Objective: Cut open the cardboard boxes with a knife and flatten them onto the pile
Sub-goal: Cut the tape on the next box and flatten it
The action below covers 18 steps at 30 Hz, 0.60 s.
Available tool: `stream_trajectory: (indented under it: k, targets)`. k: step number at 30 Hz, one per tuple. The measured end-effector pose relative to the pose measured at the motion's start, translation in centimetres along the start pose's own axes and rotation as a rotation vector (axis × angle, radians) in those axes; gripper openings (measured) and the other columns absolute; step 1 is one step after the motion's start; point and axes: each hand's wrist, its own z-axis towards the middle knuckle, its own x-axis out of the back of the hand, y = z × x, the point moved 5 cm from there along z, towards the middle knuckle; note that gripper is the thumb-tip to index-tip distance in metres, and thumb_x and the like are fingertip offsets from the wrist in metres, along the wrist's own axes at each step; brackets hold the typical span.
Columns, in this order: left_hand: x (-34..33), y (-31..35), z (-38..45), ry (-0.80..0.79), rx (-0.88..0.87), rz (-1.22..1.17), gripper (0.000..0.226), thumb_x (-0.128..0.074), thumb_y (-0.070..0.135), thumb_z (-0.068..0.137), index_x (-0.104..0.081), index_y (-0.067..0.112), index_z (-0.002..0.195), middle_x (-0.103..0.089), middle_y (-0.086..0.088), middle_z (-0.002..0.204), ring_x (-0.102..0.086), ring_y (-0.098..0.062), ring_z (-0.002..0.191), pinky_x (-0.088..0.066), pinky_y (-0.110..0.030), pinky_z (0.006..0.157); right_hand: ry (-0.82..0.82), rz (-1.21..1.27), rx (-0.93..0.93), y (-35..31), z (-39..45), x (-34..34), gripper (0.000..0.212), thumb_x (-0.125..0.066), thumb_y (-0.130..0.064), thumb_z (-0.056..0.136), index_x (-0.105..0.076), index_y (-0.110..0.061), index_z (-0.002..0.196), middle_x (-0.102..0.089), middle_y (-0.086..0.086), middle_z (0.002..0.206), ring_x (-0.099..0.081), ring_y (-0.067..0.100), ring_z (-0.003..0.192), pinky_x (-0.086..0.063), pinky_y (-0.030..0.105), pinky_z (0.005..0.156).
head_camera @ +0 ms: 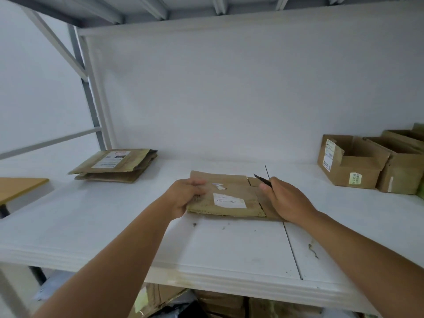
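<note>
At the far left edge I see the corner of a wooden table. Next, on the far left of the white surface, I see the pile of flat cardboard, with a white label on top. In the middle, near me, lies a flattened box with a white sticker on it. It lies flat on the surface. My left hand holds the left edge of this box, with the fingers curled over the top and the thumb under. My right hand rests at the right edge of the same box. Its fingers are curled round a dark knife. The blade sticks out past my fingers and points away from me and to the left. On the far right, by the wall, open cardboard boxes stand side by side, touching. The front one has labels on its side. Small scraps lie on the surface near me. Under the surface I see more cardboard.
</note>
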Motion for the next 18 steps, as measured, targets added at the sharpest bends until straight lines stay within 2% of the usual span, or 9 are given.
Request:
stream_trajectory:
  k: [1,3,5,7,10,13,15,18]
  targets:
    - [0.8,0.5,-0.2,0.025,-0.026,-0.044,0.031,-0.065,-0.002,0.091,-0.066,0.010,0.120,-0.072,-0.015,0.107,-0.070,-0.026,0.092,-0.058,-0.040,0.088,0.036,0.004,0.027,-0.5,0.2,0.3,0.057,-0.016,-0.063,0.093,-0.049,-0.018,0.096,-0.054,-0.004,0.082,-0.052,0.016,0.074,-0.038,0.031,0.059]
    - [3.0,1.6,-0.5,0.089,-0.097,-0.115,0.031,-0.065,0.000,0.092,-0.065,0.012,0.120,-0.072,-0.016,0.107,-0.070,-0.026,0.090,-0.057,-0.042,0.089,0.084,0.028,0.094,-1.9,0.6,0.8,0.059,-0.019,-0.062,0.096,-0.051,-0.017,0.115,-0.058,-0.004,0.096,-0.055,0.018,0.086,-0.045,0.036,0.073]
    - [5.9,2.7,-0.8,0.181,-0.167,-0.191,0.030,-0.065,0.001,0.092,-0.063,0.014,0.119,-0.071,-0.015,0.106,-0.070,-0.025,0.089,-0.056,-0.043,0.092,0.077,0.024,0.141,-3.7,1.1,0.8,0.065,-0.020,-0.064,0.094,-0.046,-0.016,0.130,-0.055,-0.002,0.107,-0.054,0.021,0.095,-0.046,0.042,0.086]
    - [9.2,3.6,-1.0,0.288,-0.243,-0.255,0.034,-0.068,0.003,0.091,-0.062,0.013,0.123,-0.070,-0.014,0.109,-0.069,-0.023,0.093,-0.055,-0.038,0.093,0.043,-0.014,0.167,-6.0,1.9,0.2,0.072,-0.021,-0.066,0.091,-0.039,-0.016,0.139,-0.049,-0.003,0.108,-0.053,0.022,0.097,-0.045,0.044,0.091]
    - [14.3,4.4,-0.8,0.461,-0.320,-0.295,0.043,-0.075,0.008,0.085,-0.062,0.013,0.127,-0.069,-0.011,0.114,-0.068,-0.020,0.095,-0.054,-0.030,0.092,-0.015,0.004,0.165,-9.5,3.4,-2.0,0.070,-0.031,-0.063,0.094,-0.029,-0.015,0.146,-0.041,-0.005,0.114,-0.049,0.021,0.110,-0.037,0.048,0.103]
    - [19.1,4.5,0.1,0.569,-0.356,-0.295,0.061,-0.079,0.013,0.082,-0.054,0.016,0.137,-0.062,-0.010,0.127,-0.065,-0.024,0.110,-0.050,-0.038,0.102,-0.103,0.048,0.166,-12.8,4.7,-4.7,0.077,-0.033,-0.067,0.093,-0.020,-0.017,0.150,-0.041,-0.002,0.126,-0.040,0.020,0.127,-0.026,0.052,0.112]
    - [21.6,4.3,0.8,0.606,-0.362,-0.261,0.075,-0.081,0.018,0.081,-0.044,0.020,0.146,-0.054,-0.008,0.137,-0.063,-0.027,0.115,-0.049,-0.042,0.104,-0.159,0.050,0.187,-14.6,5.3,-6.6,0.083,-0.031,-0.071,0.091,-0.014,-0.017,0.153,-0.039,0.001,0.138,-0.030,0.021,0.138,-0.020,0.054,0.115]
    - [24.6,3.6,1.8,0.652,-0.347,-0.127,0.092,-0.085,0.026,0.077,-0.032,0.021,0.153,-0.046,-0.006,0.144,-0.058,-0.028,0.122,-0.047,-0.043,0.106,-0.196,0.047,0.220,-16.5,5.9,-8.8,0.087,-0.027,-0.074,0.089,-0.010,-0.019,0.154,-0.034,0.000,0.146,-0.025,0.021,0.142,-0.017,0.054,0.117]
